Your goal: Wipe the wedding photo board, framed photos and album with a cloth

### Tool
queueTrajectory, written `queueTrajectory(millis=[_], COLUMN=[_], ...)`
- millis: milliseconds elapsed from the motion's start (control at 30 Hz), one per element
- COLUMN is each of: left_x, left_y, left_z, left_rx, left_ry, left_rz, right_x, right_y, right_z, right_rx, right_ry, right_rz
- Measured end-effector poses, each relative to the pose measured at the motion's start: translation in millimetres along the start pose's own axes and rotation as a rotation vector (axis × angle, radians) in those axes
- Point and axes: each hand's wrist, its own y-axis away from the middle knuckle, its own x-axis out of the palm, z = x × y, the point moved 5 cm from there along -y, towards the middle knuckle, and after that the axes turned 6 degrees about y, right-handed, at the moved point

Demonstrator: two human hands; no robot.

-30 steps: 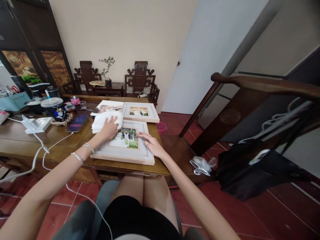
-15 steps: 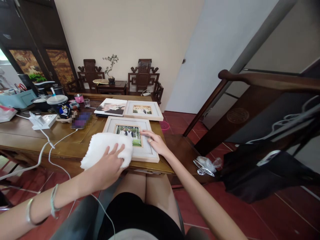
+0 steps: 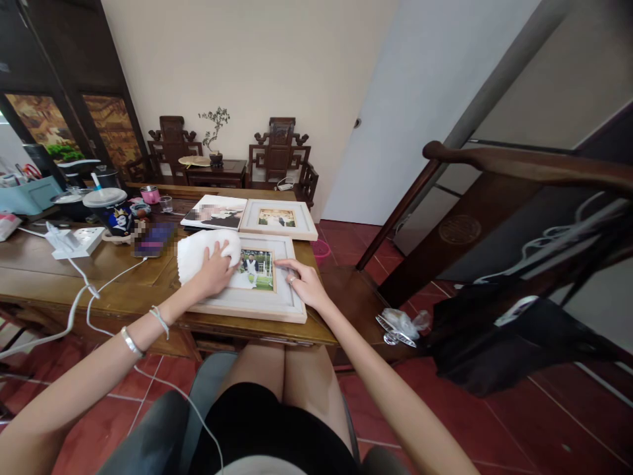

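Observation:
A pale wooden picture frame [image 3: 277, 310] lies flat at the near edge of the table, a small photo of people on grass within its light mat. My left hand [image 3: 217, 267] presses a folded white towel [image 3: 192, 254] onto the frame's left part, fingers spread over the fabric. The towel hides the frame's left side and part of the photo. On the right of the mat rests my right hand [image 3: 302, 282], index finger stretched out beside the photo, the other fingers slightly bent. It holds nothing.
Behind lie a second picture frame [image 3: 301, 227] and a photo album [image 3: 212, 211]. To the left are a phone [image 3: 155, 239] on a cable, a white power strip [image 3: 82, 243] and a lidded cup [image 3: 111, 210]. A wooden chair [image 3: 459, 227] stands at right.
My left hand has slid the towel away from me and slightly left, from the frame's near left corner to its upper left. My right hand stays on the frame.

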Motion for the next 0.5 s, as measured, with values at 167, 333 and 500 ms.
queueTrajectory(millis=[167,333,500], left_x=[-8.5,-22.1,-13.0], left_y=[34.3,77.0,70.1], left_z=[-28.8,-66.4,-70.5], left_rx=[0.013,0.123,0.067], left_ry=[-0.042,-0.032,-0.009], left_rz=[0.199,0.266,0.245], right_x=[-0.8,1.0,3.1], right_y=[-0.4,-3.0,-4.9], right_z=[0.7,-7.3,-12.7], right_rx=[0.011,-0.005,-0.005], right_ry=[-0.028,-0.143,-0.237], right_rz=[-0.019,-0.048,-0.028])
